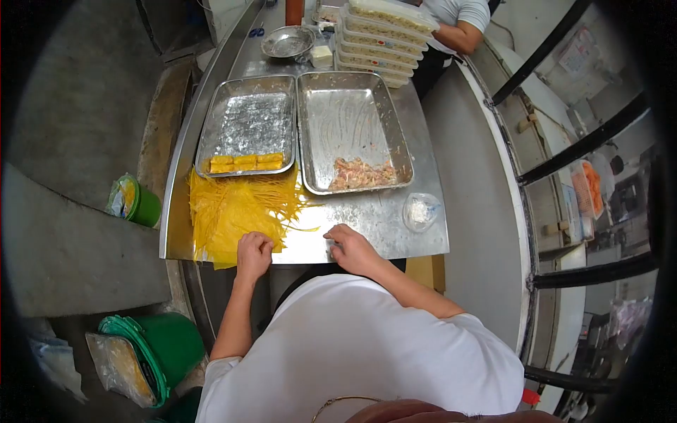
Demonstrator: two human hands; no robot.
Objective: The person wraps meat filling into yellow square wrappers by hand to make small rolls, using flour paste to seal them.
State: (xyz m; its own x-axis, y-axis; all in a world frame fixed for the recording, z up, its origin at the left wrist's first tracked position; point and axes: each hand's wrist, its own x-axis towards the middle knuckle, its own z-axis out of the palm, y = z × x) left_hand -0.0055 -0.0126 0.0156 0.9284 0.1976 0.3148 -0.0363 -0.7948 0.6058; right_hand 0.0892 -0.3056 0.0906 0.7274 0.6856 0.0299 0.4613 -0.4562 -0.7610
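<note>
My left hand (253, 252) rests on the near edge of a pile of thin yellow sheets and strips (229, 208) on the steel table (374, 218), fingers curled onto a sheet. My right hand (349, 247) lies on the bare table near its front edge, fingers bent down against the surface; whether it holds anything cannot be told. Beyond the pile, a steel tray (250, 123) holds three yellow rolls (245, 162) along its near side. To the right, a second tray (352, 120) holds a heap of pinkish filling (361, 173).
A small clear cup (421, 210) stands at the table's right. Stacked lidded containers (384, 39), a metal bowl (287, 42) and another person's arm (462, 32) are at the far end. Green buckets (159, 345) and a green cup (137, 201) sit left on the floor.
</note>
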